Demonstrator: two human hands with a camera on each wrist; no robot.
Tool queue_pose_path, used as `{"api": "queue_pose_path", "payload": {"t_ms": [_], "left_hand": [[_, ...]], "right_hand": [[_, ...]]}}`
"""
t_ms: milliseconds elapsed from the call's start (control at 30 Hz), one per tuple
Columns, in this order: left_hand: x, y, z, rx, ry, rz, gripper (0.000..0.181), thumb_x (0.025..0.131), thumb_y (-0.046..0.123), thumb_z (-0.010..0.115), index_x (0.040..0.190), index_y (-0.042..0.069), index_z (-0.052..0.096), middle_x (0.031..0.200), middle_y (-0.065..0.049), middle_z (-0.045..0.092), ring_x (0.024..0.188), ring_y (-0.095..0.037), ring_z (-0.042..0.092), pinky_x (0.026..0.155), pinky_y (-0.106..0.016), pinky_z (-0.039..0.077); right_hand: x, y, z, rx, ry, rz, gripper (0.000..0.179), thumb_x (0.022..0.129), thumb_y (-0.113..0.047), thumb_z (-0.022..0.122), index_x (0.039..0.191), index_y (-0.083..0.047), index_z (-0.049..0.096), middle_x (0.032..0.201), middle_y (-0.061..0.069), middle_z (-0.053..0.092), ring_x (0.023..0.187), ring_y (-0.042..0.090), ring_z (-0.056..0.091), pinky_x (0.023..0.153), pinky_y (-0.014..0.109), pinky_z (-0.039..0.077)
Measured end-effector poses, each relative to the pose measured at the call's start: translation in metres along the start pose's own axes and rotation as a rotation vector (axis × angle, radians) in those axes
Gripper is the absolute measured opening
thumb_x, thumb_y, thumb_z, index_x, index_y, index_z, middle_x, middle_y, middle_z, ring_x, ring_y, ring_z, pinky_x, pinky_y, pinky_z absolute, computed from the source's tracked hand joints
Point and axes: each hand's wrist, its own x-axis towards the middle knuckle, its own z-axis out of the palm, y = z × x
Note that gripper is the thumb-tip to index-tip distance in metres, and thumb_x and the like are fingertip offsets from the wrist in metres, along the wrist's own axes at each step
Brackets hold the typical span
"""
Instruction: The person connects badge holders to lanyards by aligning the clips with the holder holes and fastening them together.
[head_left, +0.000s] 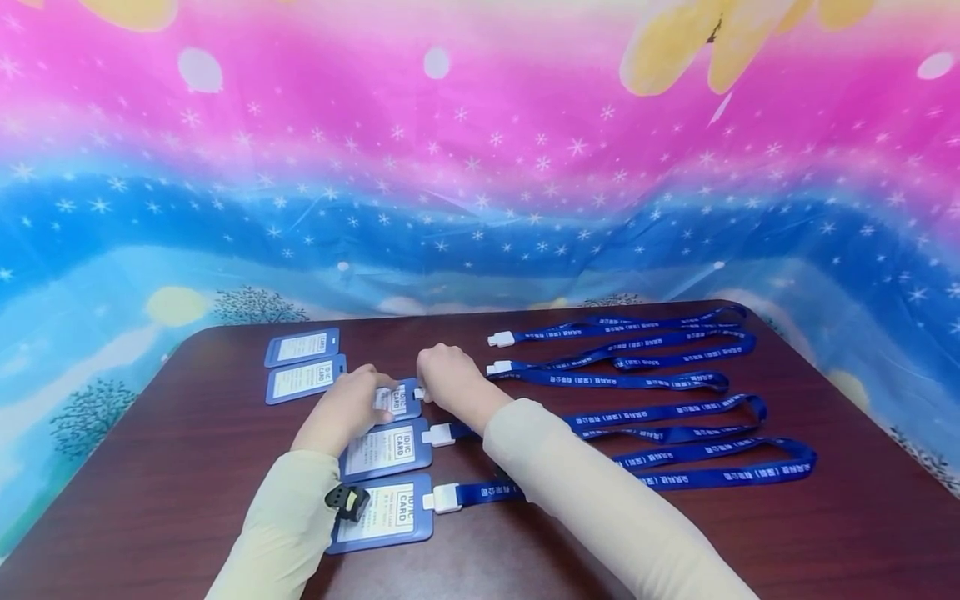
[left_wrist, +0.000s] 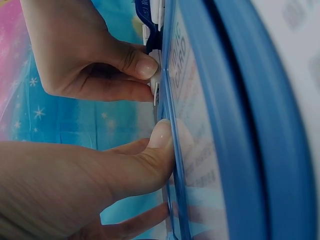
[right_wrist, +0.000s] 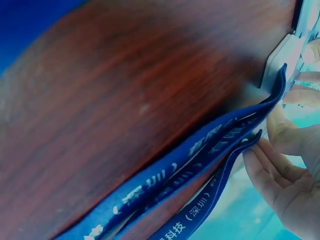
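Observation:
My left hand (head_left: 348, 404) grips a blue ID card holder (head_left: 405, 400) by its edge, thumb on its clear front in the left wrist view. At the slotted end of that holder, my right hand (head_left: 453, 379) pinches a white lanyard clip (left_wrist: 156, 82) between thumb and index finger. Nearer me lie two more card holders, a middle one (head_left: 386, 447) and a front one (head_left: 382, 517); white clips (head_left: 446, 498) join both to blue lanyards. In the right wrist view, printed lanyard straps (right_wrist: 200, 150) run up to the right hand's fingers.
Two card holders without lanyards (head_left: 303, 379) lie at the back left of the brown table (head_left: 195, 483). Several blue lanyards (head_left: 675, 379) stretch across the right side, two with loose white clips (head_left: 500, 338) at the back. A colourful cloth (head_left: 480, 167) hangs behind the table.

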Motion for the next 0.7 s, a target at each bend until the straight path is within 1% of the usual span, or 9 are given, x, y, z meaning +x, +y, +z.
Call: {"api": "queue_pose_path", "payload": {"t_ms": [133,267,367,433,567,700], "left_hand": [[0.0001,0.0000,0.0003,0.000,0.001,-0.001,0.042,0.086,0.007,0.077,0.126,0.005,0.067,0.121,-0.017,0.059,0.115,-0.041,0.055,0.098,-0.053,0.047],[0.0000,0.0002,-0.0002,0.002,0.002,-0.004,0.042,0.086,0.007,0.077,0.126,0.005,0.067,0.121,-0.017,0.059,0.114,-0.041,0.055,0.098,-0.053,0.046],[-0.0006,0.0001,-0.0008,0.001,0.002,-0.011,0.041,0.086,0.006,0.077,0.126,0.005,0.067,0.122,-0.017,0.059,0.114,-0.041,0.054,0.098,-0.053,0.047],[-0.0008,0.0005,-0.0012,-0.002,0.002,-0.013,0.041,0.086,0.006,0.077,0.126,0.004,0.067,0.122,-0.018,0.059,0.114,-0.041,0.054,0.097,-0.053,0.047],[-0.0006,0.0011,-0.0007,0.003,-0.006,-0.009,0.041,0.088,0.006,0.075,0.128,0.003,0.065,0.124,-0.019,0.057,0.115,-0.042,0.052,0.098,-0.053,0.047],[-0.0027,0.0017,-0.0005,0.006,-0.020,-0.018,0.043,0.089,0.008,0.074,0.131,0.003,0.063,0.124,-0.019,0.056,0.111,-0.039,0.053,0.097,-0.053,0.047]], "right_hand": [[0.0001,0.0001,0.0009,0.007,0.005,-0.003,0.006,0.085,-0.010,0.079,0.082,-0.013,0.076,0.078,-0.004,0.066,0.073,0.011,0.060,0.074,0.027,0.055],[0.0006,-0.0014,0.0018,-0.004,0.013,-0.015,0.006,0.085,-0.010,0.079,0.082,-0.014,0.075,0.076,-0.005,0.065,0.072,0.011,0.060,0.073,0.027,0.056],[0.0004,-0.0027,0.0024,-0.005,0.019,-0.015,0.007,0.085,-0.010,0.079,0.081,-0.014,0.075,0.077,-0.004,0.066,0.073,0.011,0.060,0.074,0.027,0.056],[0.0004,-0.0024,0.0033,-0.004,0.030,-0.010,0.009,0.085,-0.011,0.079,0.078,-0.014,0.075,0.078,-0.004,0.066,0.074,0.012,0.060,0.073,0.027,0.055],[-0.0005,-0.0010,0.0059,-0.037,0.049,-0.016,0.012,0.086,-0.015,0.079,0.076,-0.016,0.074,0.080,-0.004,0.067,0.075,0.012,0.059,0.073,0.027,0.055],[-0.0025,-0.0010,0.0085,-0.073,0.057,-0.031,0.007,0.087,-0.020,0.079,0.082,-0.016,0.075,0.086,-0.003,0.067,0.077,0.012,0.059,0.073,0.028,0.055]]}}
